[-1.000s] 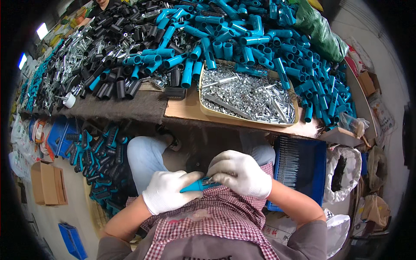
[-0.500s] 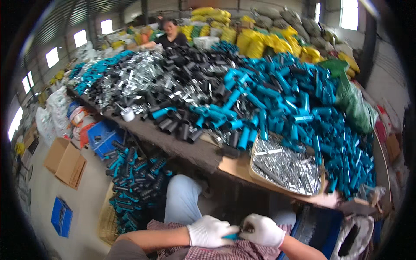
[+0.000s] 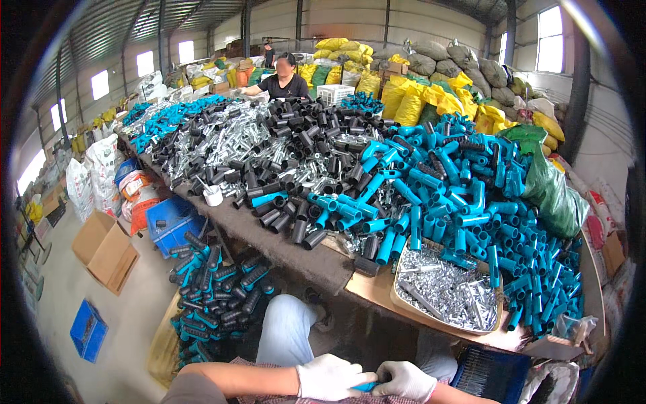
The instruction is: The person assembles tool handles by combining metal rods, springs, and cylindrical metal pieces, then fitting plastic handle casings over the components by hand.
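My left hand [image 3: 330, 377], in a white knit glove, has its fingers closed on a small teal plastic piece [image 3: 366, 387] low over my lap. From the other side my right hand [image 3: 406, 382], gloved the same way, grips the piece's right end. Most of the piece is hidden between the gloves. On the bench in front of me lies a big heap of teal plastic tube parts [image 3: 431, 178]. A shallow tray [image 3: 449, 324] with small shiny metal parts sits at the bench's near edge.
Black tubes [image 3: 279, 219] and silver metal parts [image 3: 225, 135] are piled farther left. A basket [image 3: 163, 340] of black-and-teal handles [image 3: 215, 286] stands by my left leg. A blue tray [image 3: 490, 374] is at my right. A co-worker [image 3: 286, 82] sits across the bench.
The view has tilted up, so the bench and my hands sit lower in it. My right fingers have closed over more of the teal piece.
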The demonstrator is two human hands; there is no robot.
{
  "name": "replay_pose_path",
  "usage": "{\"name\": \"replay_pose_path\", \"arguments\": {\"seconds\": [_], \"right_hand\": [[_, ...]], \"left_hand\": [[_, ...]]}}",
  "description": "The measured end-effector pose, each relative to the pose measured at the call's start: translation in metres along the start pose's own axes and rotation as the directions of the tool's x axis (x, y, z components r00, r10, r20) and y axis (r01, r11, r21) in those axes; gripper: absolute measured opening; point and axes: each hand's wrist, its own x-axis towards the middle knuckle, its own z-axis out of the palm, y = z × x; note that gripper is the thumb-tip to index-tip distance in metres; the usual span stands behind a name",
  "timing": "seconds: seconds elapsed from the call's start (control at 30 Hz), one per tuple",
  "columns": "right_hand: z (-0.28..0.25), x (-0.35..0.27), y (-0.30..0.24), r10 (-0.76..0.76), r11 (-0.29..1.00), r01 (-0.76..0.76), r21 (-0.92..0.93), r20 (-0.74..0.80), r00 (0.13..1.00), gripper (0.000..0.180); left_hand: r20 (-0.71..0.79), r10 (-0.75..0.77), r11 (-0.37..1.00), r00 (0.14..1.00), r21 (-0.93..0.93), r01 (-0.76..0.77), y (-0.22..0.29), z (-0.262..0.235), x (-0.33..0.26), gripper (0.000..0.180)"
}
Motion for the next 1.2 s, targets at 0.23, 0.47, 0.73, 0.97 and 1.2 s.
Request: {"name": "replay_pose_path", "arguments": {"seconds": [0.23,0.47,0.73,0.97,1.2], "right_hand": [[-0.071,0.002,-0.048,-0.358,0.849,-0.062,-0.524,-0.657,0.663,0.014],[-0.147,0.042,-0.01,-0.275,0.693,-0.421,-0.586,-0.754,0.597,0.02],[-0.149,0.045,-0.003,-0.298,0.748,-0.356,-0.559,-0.764,0.573,0.02],[-0.156,0.036,-0.005,-0.196,0.946,-0.141,-0.291,-0.862,0.468,0.017],[-0.16,0.033,0.002,-0.326,0.872,-0.179,-0.456,-0.812,0.484,0.017]], "left_hand": [[-0.376,-0.034,0.998,0.926,-0.053,0.015,-0.016,0.004,0.01,0.048],[-0.478,-0.033,0.988,0.877,-0.146,-0.043,-0.011,0.015,0.007,0.049],[-0.45,-0.097,0.981,0.888,-0.194,0.01,-0.025,0.021,-0.008,0.048],[-0.485,-0.19,0.956,0.854,-0.289,0.048,-0.025,0.007,-0.007,0.043],[-0.48,-0.19,0.969,0.856,-0.23,0.086,-0.024,-0.002,-0.003,0.042]]}}
